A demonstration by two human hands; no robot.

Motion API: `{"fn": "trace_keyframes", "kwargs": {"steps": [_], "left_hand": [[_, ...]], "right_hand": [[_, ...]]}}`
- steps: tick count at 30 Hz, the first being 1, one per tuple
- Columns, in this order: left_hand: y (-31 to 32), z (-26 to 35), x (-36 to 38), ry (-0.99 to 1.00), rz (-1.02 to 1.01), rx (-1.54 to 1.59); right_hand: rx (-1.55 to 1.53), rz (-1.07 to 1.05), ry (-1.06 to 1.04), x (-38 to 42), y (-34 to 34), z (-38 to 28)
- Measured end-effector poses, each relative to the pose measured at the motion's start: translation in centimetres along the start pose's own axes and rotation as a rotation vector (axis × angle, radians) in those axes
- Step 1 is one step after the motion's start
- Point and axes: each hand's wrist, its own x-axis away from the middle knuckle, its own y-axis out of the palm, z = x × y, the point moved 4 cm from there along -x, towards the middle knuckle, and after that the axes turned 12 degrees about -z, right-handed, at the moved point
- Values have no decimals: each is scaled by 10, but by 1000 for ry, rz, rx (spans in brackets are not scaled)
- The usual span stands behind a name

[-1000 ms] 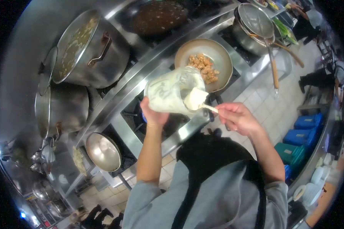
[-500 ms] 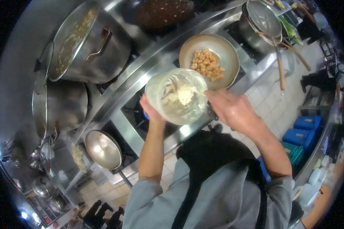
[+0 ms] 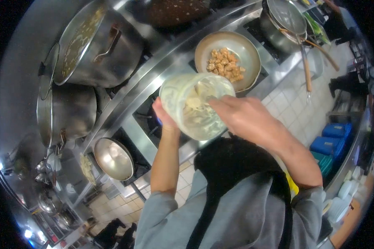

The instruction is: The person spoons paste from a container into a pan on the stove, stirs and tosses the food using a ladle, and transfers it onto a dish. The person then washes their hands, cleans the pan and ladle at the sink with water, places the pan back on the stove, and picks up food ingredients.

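My left hand [image 3: 165,114] grips a translucent plastic tub [image 3: 173,99] from its left side, fingers wrapped round the wall. The tub tilts with its mouth toward my right side. Thick white cream [image 3: 192,103] lies inside and smears the walls. My right hand [image 3: 233,113] reaches over the rim, its fingers closed on a cream-coated utensil whose working end is mostly hidden in the tub. Just beyond the tub, a frying pan [image 3: 252,68] with browned chunks of food [image 3: 226,64] rests on the stove.
A second frying pan [image 3: 113,158] sits at the lower left of the stove. Large pots [image 3: 120,54] stand at the left, one holding liquid. A strainer [image 3: 287,18] lies over a pot at the upper right. Blue bins [image 3: 326,145] stand across the tiled floor [image 3: 293,106].
The tub has tipped further toward my right side. My right hand has moved left, deeper over its mouth, and the cream inside has shifted.
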Motion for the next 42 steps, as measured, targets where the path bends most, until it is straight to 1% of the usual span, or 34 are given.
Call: {"fn": "trace_keyframes", "kwargs": {"steps": [2,5,8,9,11,12,14,16,18,20,21,23,25,27,28,29,30,33,35,36,38,40,42], "left_hand": [[2,-2,2,-24,18,-6],[5,-1,4,-34,21,-31],[24,0,7,-66,10,-1],[32,0,6,-64,-21,12],[35,0,5,-64,-54,29],[32,1,5,-71,-75,4],[30,2,5,-79,-95,-22],[38,2,4,-122,-215,-2],[48,7,5,-115,-218,-53],[49,10,6,-106,-220,-105],[46,11,5,-103,-205,-81],[46,10,5,-107,-190,-59],[54,9,4,-108,-122,-38],[58,9,4,-108,-105,-86],[58,10,4,-104,-88,-132],[58,10,3,-104,-89,-132],[57,9,3,-115,-108,-158],[48,5,2,-132,-150,-170],[44,3,4,-138,-172,-161],[49,4,6,-108,-158,-158],[49,5,7,-81,-144,-157],[42,5,7,-76,-89,-153],[40,4,6,-93,-128,-117]], "right_hand": [[71,-53,-11,-4,0,-3],[83,-55,-22,-6,-2,-10],[104,-67,-61,-5,7,-14],[107,-66,-56,-5,8,-14],[29,-195,-21,-4,16,-12],[30,-194,-19,-4,19,-10],[-102,-227,31,-5,27,-4],[-141,-251,65,-5,29,-1],[-180,-273,99,-4,30,1],[-184,-131,95,-1,24,3],[-186,-130,96,0,23,3],[-118,-32,106,4,19,2],[-99,-28,104,4,17,4],[-79,-24,98,4,18,4],[-56,-76,109,4,21,2],[-32,-129,120,4,24,1],[-32,-129,121,4,26,2],[-118,-176,125,4,37,6],[-200,-151,152,3,40,9],[-202,-150,153,4,41,9],[-229,-9,105,7,37,7],[-239,15,108,11,34,4],[-248,38,112,12,34,3]]}}
